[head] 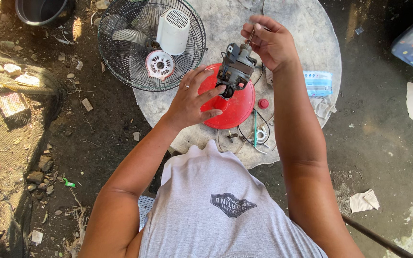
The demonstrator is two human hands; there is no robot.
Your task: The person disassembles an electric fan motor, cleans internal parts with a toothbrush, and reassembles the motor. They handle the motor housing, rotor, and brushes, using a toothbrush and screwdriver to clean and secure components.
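A dark grey fan motor (235,68) is held up over a red round cover (235,107) that lies on a round stone table (307,33). My left hand (192,98), with a ring on one finger, grips the motor's lower end with thumb and fingers. My right hand (271,40) is closed around the motor's shaft at the top. A small red cap (263,103) lies just right of the red cover. Thin wires and small loose parts (254,134) lie on the table near its front edge.
A black wire fan guard (120,62) with a white motor housing (173,31) and a white round part (160,64) rests on the table's left side. A blue-white packet (318,82) lies at right. A dark bucket (41,10) stands on the dirt ground.
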